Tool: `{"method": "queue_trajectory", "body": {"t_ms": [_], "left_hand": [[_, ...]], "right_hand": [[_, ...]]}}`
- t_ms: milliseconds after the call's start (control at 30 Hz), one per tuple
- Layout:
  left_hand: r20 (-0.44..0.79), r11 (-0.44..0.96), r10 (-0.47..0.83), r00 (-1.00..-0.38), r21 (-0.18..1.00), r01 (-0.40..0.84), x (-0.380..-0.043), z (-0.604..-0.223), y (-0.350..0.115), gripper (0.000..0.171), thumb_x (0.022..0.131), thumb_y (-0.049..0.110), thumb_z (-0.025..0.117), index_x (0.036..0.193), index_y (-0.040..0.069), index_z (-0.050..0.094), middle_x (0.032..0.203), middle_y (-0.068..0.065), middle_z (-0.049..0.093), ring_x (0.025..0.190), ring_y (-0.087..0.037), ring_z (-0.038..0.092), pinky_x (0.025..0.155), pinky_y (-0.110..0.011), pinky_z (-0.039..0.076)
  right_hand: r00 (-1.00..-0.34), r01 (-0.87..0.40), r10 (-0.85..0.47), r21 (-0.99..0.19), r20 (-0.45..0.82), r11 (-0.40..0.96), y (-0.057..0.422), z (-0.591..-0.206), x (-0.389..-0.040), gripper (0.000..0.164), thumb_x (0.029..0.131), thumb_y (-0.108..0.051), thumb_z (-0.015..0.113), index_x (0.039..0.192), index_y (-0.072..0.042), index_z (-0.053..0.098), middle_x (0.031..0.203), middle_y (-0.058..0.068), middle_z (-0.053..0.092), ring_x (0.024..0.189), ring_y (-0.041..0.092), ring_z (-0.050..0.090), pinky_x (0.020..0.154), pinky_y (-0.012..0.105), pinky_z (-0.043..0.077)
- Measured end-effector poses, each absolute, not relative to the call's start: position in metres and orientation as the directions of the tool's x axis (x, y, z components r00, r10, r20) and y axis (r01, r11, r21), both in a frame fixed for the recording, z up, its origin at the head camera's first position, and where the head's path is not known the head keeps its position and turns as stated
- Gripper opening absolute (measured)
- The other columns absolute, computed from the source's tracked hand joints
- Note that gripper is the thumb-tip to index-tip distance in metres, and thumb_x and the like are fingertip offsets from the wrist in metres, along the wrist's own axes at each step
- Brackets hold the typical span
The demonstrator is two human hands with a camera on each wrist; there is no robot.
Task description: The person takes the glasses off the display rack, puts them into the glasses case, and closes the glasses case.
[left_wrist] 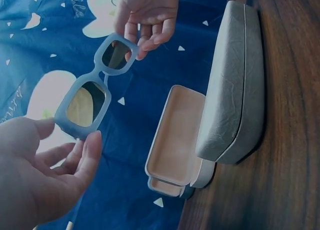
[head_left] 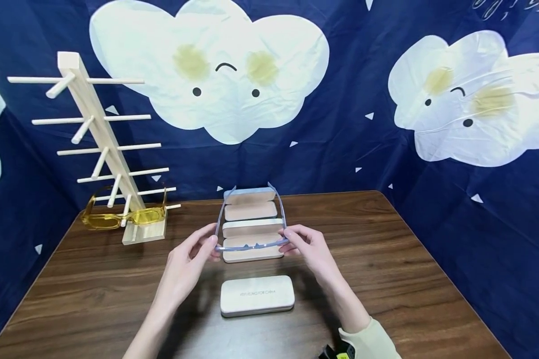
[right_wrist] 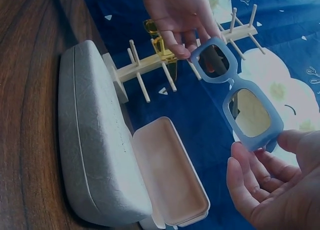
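Observation:
Blue-framed sunglasses (head_left: 235, 248) are held up over the open cases by both hands, with the temples unfolded and reaching toward the back. My left hand (head_left: 185, 268) pinches the left corner of the frame between thumb and fingers. At the opposite corner, my right hand (head_left: 313, 251) pinches likewise. Dark lenses show in the left wrist view, in the blue frame (left_wrist: 98, 70). Below the sunglasses lies an open glasses case (head_left: 251, 256) with a pinkish lining, and a second open case (head_left: 250, 211) sits behind it. Nearer me is a closed whitish case (head_left: 257, 295).
A wooden display stand (head_left: 101, 124) with several pegs rises at the back left. Yellow glasses (head_left: 145, 215) hang on its lower pegs. Dark blue cloth (head_left: 350, 164) with cloud faces borders the brown wooden table (head_left: 386, 279).

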State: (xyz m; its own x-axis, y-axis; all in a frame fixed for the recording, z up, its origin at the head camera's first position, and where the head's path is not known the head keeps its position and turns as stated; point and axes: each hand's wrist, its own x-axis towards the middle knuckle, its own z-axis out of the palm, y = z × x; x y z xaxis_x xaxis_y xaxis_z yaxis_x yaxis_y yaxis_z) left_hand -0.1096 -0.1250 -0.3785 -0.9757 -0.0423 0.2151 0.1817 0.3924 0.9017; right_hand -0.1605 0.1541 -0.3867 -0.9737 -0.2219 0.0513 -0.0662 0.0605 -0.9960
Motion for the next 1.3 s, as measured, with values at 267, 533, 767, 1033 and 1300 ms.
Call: {"method": "queue_trajectory", "body": {"t_ms": [267, 533, 767, 1033, 1300], "left_hand": [[0.188, 0.417, -0.027, -0.982, 0.895, 0.160, -0.1044, -0.3793, -0.1236, 0.048, 0.102, 0.033, 0.066, 0.148, 0.022, 0.056, 0.103, -0.006, 0.074, 0.084, -0.007, 0.073, 0.080, -0.016, 0.054], [0.200, 0.377, -0.024, -0.979, 0.909, 0.177, -0.1087, -0.3828, -0.1206, 0.053, 0.095, 0.027, 0.075, 0.146, 0.023, 0.059, 0.107, -0.007, 0.071, 0.091, 0.001, 0.067, 0.085, -0.014, 0.055], [0.189, 0.358, -0.037, -0.981, 0.919, 0.163, -0.1071, -0.3854, -0.1238, 0.055, 0.094, 0.027, 0.077, 0.146, 0.023, 0.059, 0.106, -0.007, 0.071, 0.093, 0.002, 0.065, 0.087, -0.012, 0.053], [0.187, 0.354, -0.024, -0.982, 0.920, 0.166, -0.1058, -0.3851, -0.1295, 0.053, 0.095, 0.027, 0.076, 0.146, 0.023, 0.059, 0.107, -0.005, 0.068, 0.094, 0.002, 0.066, 0.087, -0.013, 0.054], [0.231, 0.333, 0.020, -0.973, 0.916, 0.224, -0.1086, -0.3873, -0.1293, 0.051, 0.096, 0.025, 0.075, 0.144, 0.021, 0.061, 0.103, -0.004, 0.066, 0.093, 0.000, 0.065, 0.087, -0.014, 0.055]], "right_hand": [[-0.976, -0.052, -0.212, -0.997, 0.041, 0.048, 0.1545, -0.3845, -0.1559, 0.036, 0.104, -0.023, 0.061, 0.122, 0.008, 0.067, 0.099, 0.011, 0.076, 0.080, 0.014, 0.073, 0.080, 0.038, 0.063], [-0.981, -0.071, -0.187, -0.996, 0.059, 0.060, 0.1581, -0.3872, -0.1584, 0.037, 0.105, -0.026, 0.061, 0.121, 0.007, 0.067, 0.100, 0.014, 0.076, 0.081, 0.016, 0.074, 0.082, 0.043, 0.063], [-0.980, -0.090, -0.185, -0.993, 0.074, 0.079, 0.1551, -0.3874, -0.1579, 0.035, 0.105, -0.029, 0.059, 0.123, -0.001, 0.070, 0.102, 0.014, 0.075, 0.085, 0.020, 0.074, 0.084, 0.045, 0.063], [-0.969, -0.134, -0.221, -0.986, 0.110, 0.095, 0.1516, -0.3858, -0.1564, 0.032, 0.101, -0.019, 0.067, 0.127, -0.001, 0.069, 0.103, 0.018, 0.074, 0.084, 0.013, 0.073, 0.086, 0.048, 0.062], [-0.970, -0.150, -0.208, -0.983, 0.125, 0.107, 0.1529, -0.3857, -0.1559, 0.030, 0.101, -0.016, 0.066, 0.127, -0.001, 0.069, 0.103, 0.023, 0.073, 0.084, 0.012, 0.073, 0.084, 0.042, 0.063]]}}
